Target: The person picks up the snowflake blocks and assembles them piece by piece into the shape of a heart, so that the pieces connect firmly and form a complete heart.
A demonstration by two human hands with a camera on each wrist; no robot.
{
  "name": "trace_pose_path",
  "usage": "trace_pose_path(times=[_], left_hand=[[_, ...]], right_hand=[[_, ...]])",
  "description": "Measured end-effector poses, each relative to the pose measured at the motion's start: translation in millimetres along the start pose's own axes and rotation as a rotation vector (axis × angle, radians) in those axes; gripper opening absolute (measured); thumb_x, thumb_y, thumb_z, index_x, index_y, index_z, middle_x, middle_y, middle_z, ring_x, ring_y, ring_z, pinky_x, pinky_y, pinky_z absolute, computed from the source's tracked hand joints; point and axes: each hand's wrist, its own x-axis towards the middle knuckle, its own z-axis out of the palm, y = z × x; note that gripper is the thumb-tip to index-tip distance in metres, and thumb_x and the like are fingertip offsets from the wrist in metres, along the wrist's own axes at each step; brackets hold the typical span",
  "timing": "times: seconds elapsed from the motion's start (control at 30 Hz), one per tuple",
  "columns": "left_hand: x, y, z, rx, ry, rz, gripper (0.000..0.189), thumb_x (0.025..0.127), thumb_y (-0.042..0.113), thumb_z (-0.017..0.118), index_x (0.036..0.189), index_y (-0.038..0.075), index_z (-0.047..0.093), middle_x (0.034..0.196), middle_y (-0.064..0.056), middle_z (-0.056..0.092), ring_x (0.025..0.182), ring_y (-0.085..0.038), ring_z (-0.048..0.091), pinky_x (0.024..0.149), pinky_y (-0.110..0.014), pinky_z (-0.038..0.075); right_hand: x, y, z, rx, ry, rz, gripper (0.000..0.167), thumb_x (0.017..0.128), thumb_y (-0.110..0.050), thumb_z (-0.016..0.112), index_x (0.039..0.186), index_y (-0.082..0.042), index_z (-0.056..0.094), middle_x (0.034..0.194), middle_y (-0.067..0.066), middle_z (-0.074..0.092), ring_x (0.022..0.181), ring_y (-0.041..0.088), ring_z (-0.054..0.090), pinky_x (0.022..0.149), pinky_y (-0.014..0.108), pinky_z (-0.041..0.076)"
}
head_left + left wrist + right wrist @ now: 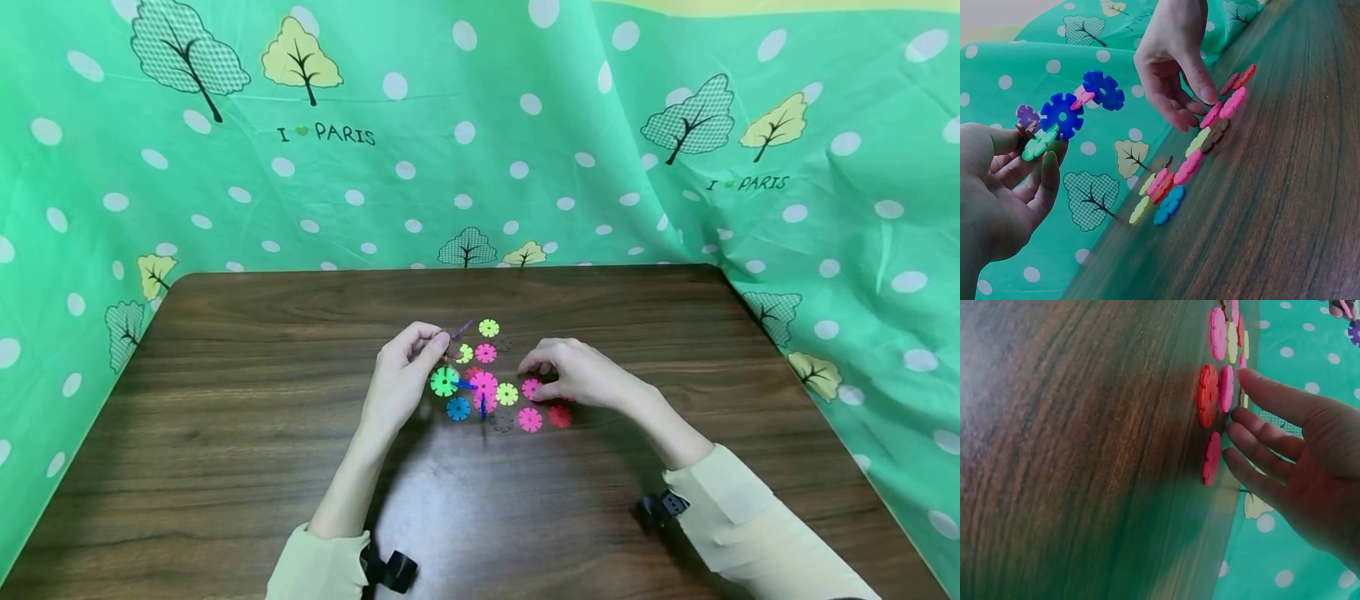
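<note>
My left hand (400,373) holds a chain of joined notched plastic discs above the table. In the left wrist view, the chain has a green disc (1040,145) at the fingers, a purple disc (1027,116), a blue disc (1062,117), a small pink disc (1084,97) and another blue disc (1104,91). A brown piece beside the green one is partly hidden. Over the loose discs, my right hand (583,375) reaches down with thumb and fingers apart. Its thumb is close to a pink disc (1227,389); contact is unclear.
Loose discs lie on the dark wooden table (247,433), among them a blue disc (458,408), a red disc (559,416), a yellow-green disc (489,327) and a brown disc (1216,135). Behind the table hangs a green dotted curtain (420,150).
</note>
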Motion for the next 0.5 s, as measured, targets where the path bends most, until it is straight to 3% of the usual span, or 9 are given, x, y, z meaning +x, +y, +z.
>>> trace_pose_path(times=[0.2,0.5], left_hand=[[-1.1,-0.2,-0.1,-0.012,-0.006,0.004,0.017,0.103,0.023,0.062,0.103,0.008,0.071,0.089,-0.010,0.072,0.079,-0.013,0.059,0.074,-0.025,0.048],[-2.3,-0.2,2.3,-0.003,-0.014,0.010,0.016,0.103,0.023,0.063,0.103,0.009,0.071,0.094,-0.018,0.072,0.086,-0.029,0.062,0.076,-0.025,0.048]], right_hand=[[1.4,-4.2,2.0,-0.074,-0.008,0.035,0.025,0.082,-0.021,0.088,0.104,-0.021,0.077,0.108,-0.001,0.067,0.099,0.020,0.065,0.085,0.042,0.055],[4.4,0.4,7.1,-0.011,0.033,0.035,0.021,0.082,-0.014,0.087,0.085,-0.018,0.066,0.084,-0.002,0.064,0.076,0.013,0.057,0.068,0.029,0.046]])
